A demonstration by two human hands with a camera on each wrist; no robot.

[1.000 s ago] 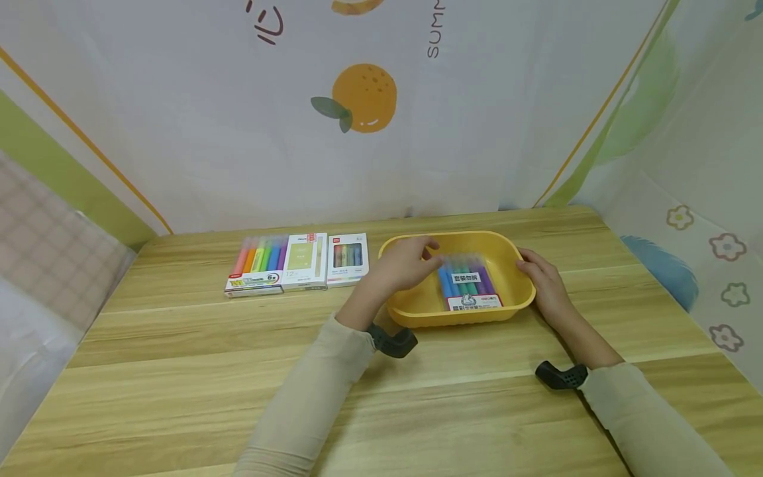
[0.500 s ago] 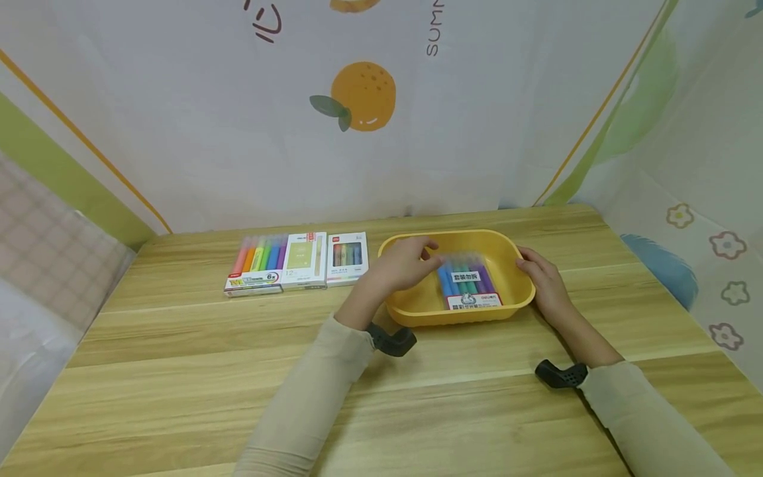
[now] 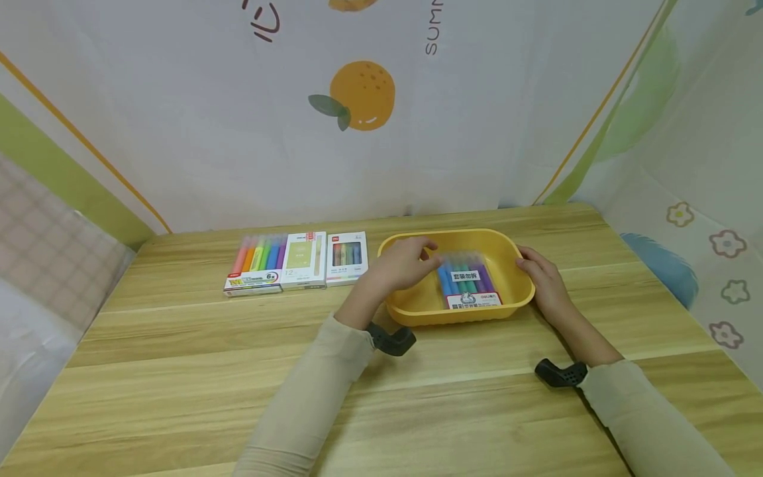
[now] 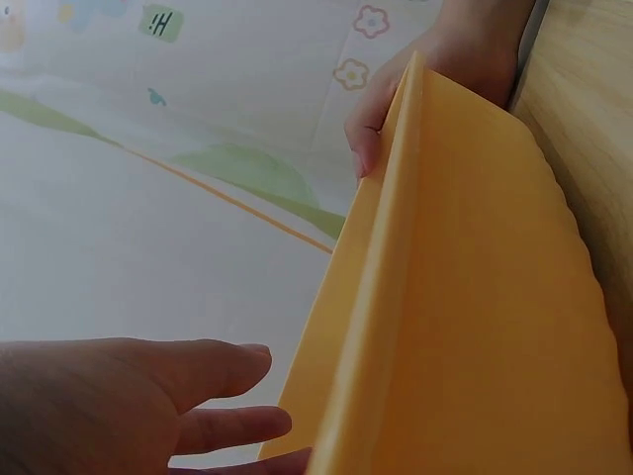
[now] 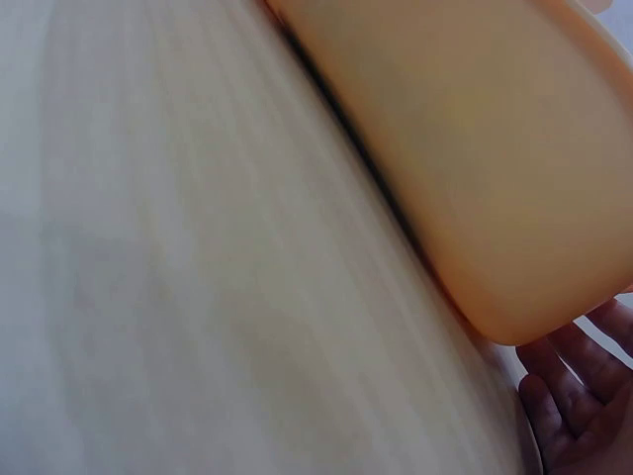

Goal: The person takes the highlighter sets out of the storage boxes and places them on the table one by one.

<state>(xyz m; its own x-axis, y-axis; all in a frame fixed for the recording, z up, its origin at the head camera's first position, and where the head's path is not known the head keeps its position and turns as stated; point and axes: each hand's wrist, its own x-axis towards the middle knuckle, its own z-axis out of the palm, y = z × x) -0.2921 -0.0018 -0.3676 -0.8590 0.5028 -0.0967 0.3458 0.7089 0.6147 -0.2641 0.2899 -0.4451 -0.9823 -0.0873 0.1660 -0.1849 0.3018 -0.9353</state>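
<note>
A yellow plastic basket [image 3: 411, 317] sits on the wooden table, holding a clear pack of blue, green and purple pens [image 3: 467, 285]. My left hand [image 3: 401, 265] hangs over the basket's left end, its fingers loosely bent and holding nothing; in the left wrist view its thumb and fingers stand apart beside the rim. At the right end, my right hand [image 3: 547, 281] holds the basket, with the thumb at the rim and fingers along the outer wall. The right wrist view shows several of its fingers [image 5: 574, 381] against that wall.
Left of the basket lie a pack of six-color highlighters [image 3: 257, 262], a white and yellow-green box [image 3: 304, 260] and a smaller white box with a window [image 3: 348, 258], side by side. A printed cloth [image 3: 477, 132] hangs behind the table.
The hands, basket and packs hold their places; only the head view has shifted very slightly.
</note>
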